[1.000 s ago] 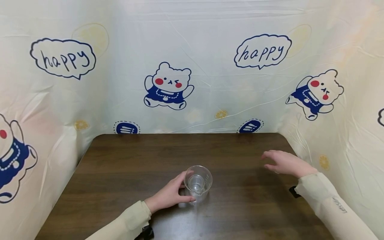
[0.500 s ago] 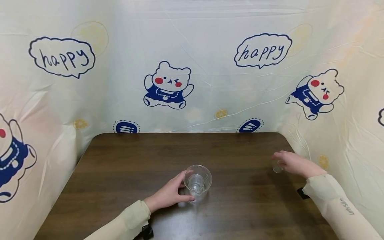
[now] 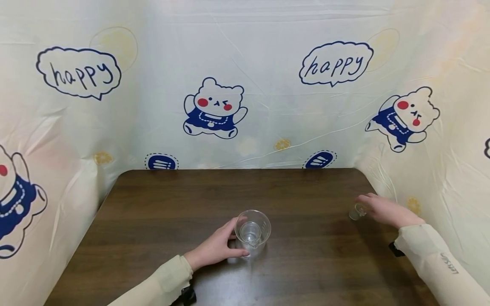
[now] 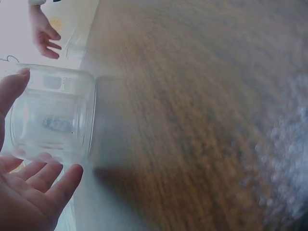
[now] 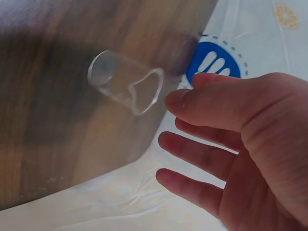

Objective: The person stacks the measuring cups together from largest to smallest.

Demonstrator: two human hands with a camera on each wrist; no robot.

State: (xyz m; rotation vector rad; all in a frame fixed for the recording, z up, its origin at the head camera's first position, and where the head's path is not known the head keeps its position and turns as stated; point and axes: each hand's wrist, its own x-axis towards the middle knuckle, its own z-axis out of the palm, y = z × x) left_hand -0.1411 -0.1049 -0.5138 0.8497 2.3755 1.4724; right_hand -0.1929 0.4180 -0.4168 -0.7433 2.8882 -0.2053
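A large clear glass beaker stands on the table at the middle, with a smaller glass vessel nested inside it. My left hand holds the large beaker from its left side, thumb at the front and fingers behind. The left wrist view has the thumb and fingers on opposite sides of the glass. Over at the table's right side, a small clear beaker stands upright. My right hand is just right of it; in the right wrist view its loosely spread fingers are off the glass.
The brown wooden table has rounded back corners. A pale printed curtain with bears and lettering surrounds its back and sides, close to the right hand.
My right hand has moved right, off the small beaker, which now shows beside the fingertips. The left hand and large beaker have stayed in place.
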